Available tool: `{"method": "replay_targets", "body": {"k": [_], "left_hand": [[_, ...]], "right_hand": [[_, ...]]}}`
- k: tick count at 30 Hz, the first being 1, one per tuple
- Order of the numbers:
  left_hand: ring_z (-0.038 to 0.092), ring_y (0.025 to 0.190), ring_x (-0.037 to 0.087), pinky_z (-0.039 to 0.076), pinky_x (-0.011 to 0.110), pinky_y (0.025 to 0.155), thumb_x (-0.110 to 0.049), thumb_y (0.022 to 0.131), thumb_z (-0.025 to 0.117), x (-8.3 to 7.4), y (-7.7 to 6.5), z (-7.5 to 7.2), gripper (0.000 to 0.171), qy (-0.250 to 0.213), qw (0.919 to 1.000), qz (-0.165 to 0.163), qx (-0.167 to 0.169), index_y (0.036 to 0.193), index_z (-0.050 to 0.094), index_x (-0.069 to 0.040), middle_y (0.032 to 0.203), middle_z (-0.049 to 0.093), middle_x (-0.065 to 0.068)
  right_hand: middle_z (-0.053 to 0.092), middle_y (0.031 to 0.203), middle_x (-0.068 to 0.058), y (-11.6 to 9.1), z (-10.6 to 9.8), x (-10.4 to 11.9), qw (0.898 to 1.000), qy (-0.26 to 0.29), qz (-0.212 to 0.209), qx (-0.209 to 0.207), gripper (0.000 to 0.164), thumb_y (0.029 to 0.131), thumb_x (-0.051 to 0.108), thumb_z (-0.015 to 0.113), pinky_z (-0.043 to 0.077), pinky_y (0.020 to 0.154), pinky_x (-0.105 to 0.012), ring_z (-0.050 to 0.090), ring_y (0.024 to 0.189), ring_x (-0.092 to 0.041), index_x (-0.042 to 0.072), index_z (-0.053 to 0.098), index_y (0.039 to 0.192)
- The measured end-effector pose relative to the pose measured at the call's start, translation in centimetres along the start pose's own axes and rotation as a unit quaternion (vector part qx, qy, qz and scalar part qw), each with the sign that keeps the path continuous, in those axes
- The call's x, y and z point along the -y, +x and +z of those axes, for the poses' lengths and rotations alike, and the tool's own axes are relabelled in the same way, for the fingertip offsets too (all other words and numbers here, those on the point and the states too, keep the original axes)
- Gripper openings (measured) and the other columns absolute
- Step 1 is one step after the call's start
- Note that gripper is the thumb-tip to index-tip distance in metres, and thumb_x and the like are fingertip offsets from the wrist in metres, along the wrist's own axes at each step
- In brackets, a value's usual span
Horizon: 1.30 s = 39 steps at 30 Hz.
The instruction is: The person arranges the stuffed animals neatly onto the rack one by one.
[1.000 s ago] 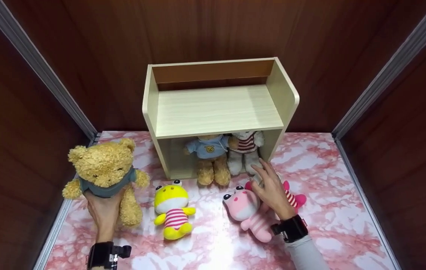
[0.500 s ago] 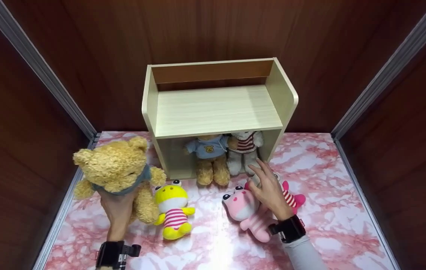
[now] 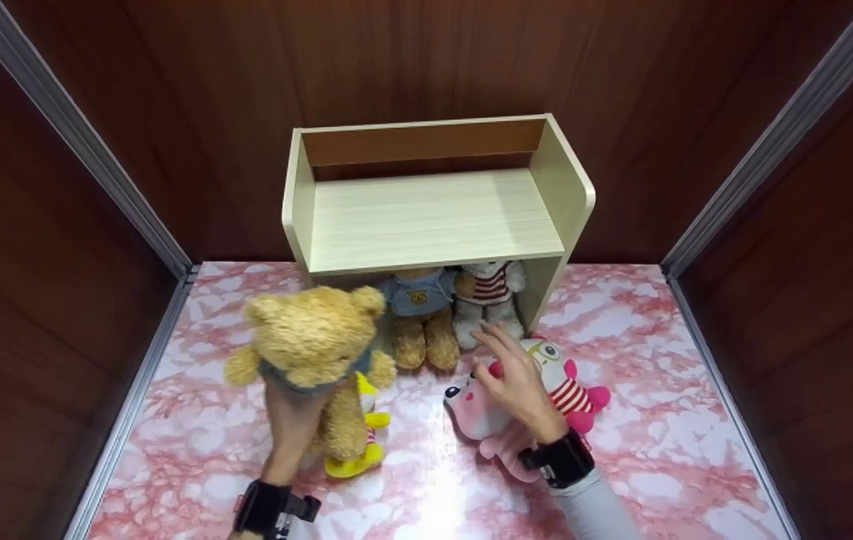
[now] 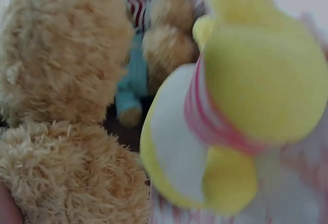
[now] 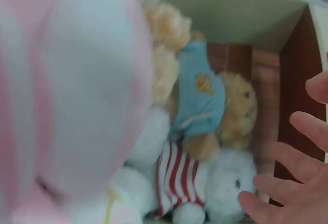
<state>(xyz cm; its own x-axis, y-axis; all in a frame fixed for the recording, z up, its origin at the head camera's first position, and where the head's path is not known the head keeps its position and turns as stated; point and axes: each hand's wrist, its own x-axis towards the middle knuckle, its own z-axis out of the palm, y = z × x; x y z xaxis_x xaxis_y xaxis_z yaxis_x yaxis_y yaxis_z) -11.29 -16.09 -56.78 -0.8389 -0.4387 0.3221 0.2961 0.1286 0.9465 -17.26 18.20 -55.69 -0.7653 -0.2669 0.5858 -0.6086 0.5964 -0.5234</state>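
My left hand [image 3: 293,424] grips a fluffy yellow-brown teddy bear [image 3: 313,330] from behind its body, its fingers mostly hidden by the fur. The bear stands upright and overlaps a yellow frog plush [image 3: 356,466] in striped clothes, which looms close in the left wrist view. With fingers spread, my right hand [image 3: 518,391] hovers over a pink frog plush [image 3: 470,414] and holds nothing. On the shelf's lower level sit a bear in a blue shirt [image 5: 205,96] and a white plush in a red-striped top [image 5: 179,178].
A pale wooden two-level shelf [image 3: 434,217] stands against the back panel. Right of the pink frog lies a plush with goggle eyes [image 3: 557,367] and a striped body. Dark wood panels with metal rails border the pink marbled surface [image 3: 666,420].
My left hand has carried the teddy bear rightward, from the left side to in front of the shelf's left part, covering the yellow frog. My right hand has shifted slightly left.
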Motion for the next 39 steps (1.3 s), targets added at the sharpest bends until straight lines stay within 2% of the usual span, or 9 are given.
{"method": "replay_targets", "body": {"k": [4,10,16,19,25,29,34,37,39], "left_hand": [[0.056,0.124,0.021,0.044,0.038,0.109,0.009,0.069,0.090,-0.1,-0.6,1.8,0.101,-0.040,0.9981,0.001,0.046,0.152,0.035,-0.002,0.136,0.057,0.015],[0.061,0.117,0.021,0.049,0.045,0.104,0.001,0.074,0.089,-1.9,-1.0,3.6,0.076,-0.003,0.9958,-0.005,0.092,0.141,0.053,0.000,0.126,0.066,0.011],[0.063,0.116,0.028,0.049,0.047,0.105,-0.007,0.076,0.092,1.0,-0.8,5.3,0.072,0.028,0.9934,0.002,0.111,0.138,0.057,-0.004,0.124,0.068,0.010],[0.062,0.119,0.028,0.047,0.046,0.107,-0.011,0.077,0.092,2.0,-1.0,5.8,0.073,0.032,0.9923,-0.012,0.119,0.139,0.056,-0.006,0.126,0.067,0.009],[0.056,0.129,0.035,0.040,0.051,0.114,-0.022,0.081,0.090,2.3,-2.0,5.9,0.080,0.056,0.9835,-0.053,0.163,0.144,0.047,0.002,0.136,0.060,0.019],[0.047,0.138,0.041,0.034,0.055,0.118,-0.030,0.084,0.085,2.4,-2.3,5.3,0.090,0.077,0.9739,-0.090,0.193,0.151,0.038,0.007,0.146,0.051,0.028],[0.049,0.137,0.035,0.035,0.047,0.118,-0.021,0.088,0.083,3.7,-1.6,4.6,0.081,0.021,0.9773,-0.124,0.171,0.151,0.037,0.004,0.146,0.052,0.024],[0.051,0.134,0.034,0.036,0.045,0.116,-0.015,0.090,0.080,4.8,-1.2,4.3,0.073,-0.011,0.9793,-0.140,0.146,0.148,0.041,0.006,0.143,0.055,0.023],[0.052,0.134,0.037,0.037,0.045,0.116,-0.019,0.091,0.079,5.3,-1.2,4.0,0.072,-0.004,0.9800,-0.160,0.119,0.146,0.043,0.009,0.141,0.056,0.026]], "right_hand": [[0.069,0.131,-0.016,0.6,0.9,1.2,0.999,0.036,-0.025,-0.017,0.037,0.091,0.011,0.073,0.050,0.105,-0.052,0.064,0.122,-0.037,0.003,0.071,0.128],[0.071,0.128,-0.010,1.2,2.0,2.4,0.995,0.094,-0.015,0.019,0.034,0.097,0.013,0.070,0.053,0.102,-0.044,0.068,0.114,-0.026,0.007,0.070,0.130],[0.061,0.144,-0.014,1.7,2.8,3.4,0.986,0.116,0.028,0.113,0.046,0.104,0.028,0.063,0.044,0.112,-0.049,0.058,0.132,-0.030,0.007,0.059,0.145],[0.060,0.144,-0.018,2.0,3.3,3.8,0.982,0.123,0.040,0.134,0.052,0.104,0.033,0.063,0.044,0.112,-0.050,0.057,0.132,-0.033,0.005,0.055,0.147],[0.069,0.119,-0.014,2.7,4.6,3.9,0.987,0.122,0.042,0.098,0.049,0.097,0.028,0.074,0.055,0.090,-0.044,0.067,0.106,-0.026,0.003,0.058,0.136],[0.068,0.124,-0.017,3.0,5.5,4.0,0.989,0.112,0.038,0.086,0.046,0.095,0.022,0.076,0.055,0.094,-0.046,0.067,0.112,-0.028,0.001,0.060,0.133],[0.063,0.138,-0.021,3.1,6.2,3.9,0.979,0.130,0.041,0.149,0.051,0.101,0.030,0.068,0.048,0.108,-0.049,0.060,0.127,-0.035,0.001,0.057,0.142],[0.070,0.114,-0.023,3.6,6.3,3.3,0.961,0.173,0.080,0.198,0.049,0.108,0.032,0.053,0.056,0.092,-0.049,0.068,0.101,-0.037,0.006,0.053,0.149],[0.070,0.108,-0.021,4.3,6.5,2.5,0.961,0.169,0.101,0.194,0.044,0.110,0.028,0.045,0.057,0.089,-0.048,0.068,0.096,-0.036,0.008,0.055,0.148]]}}
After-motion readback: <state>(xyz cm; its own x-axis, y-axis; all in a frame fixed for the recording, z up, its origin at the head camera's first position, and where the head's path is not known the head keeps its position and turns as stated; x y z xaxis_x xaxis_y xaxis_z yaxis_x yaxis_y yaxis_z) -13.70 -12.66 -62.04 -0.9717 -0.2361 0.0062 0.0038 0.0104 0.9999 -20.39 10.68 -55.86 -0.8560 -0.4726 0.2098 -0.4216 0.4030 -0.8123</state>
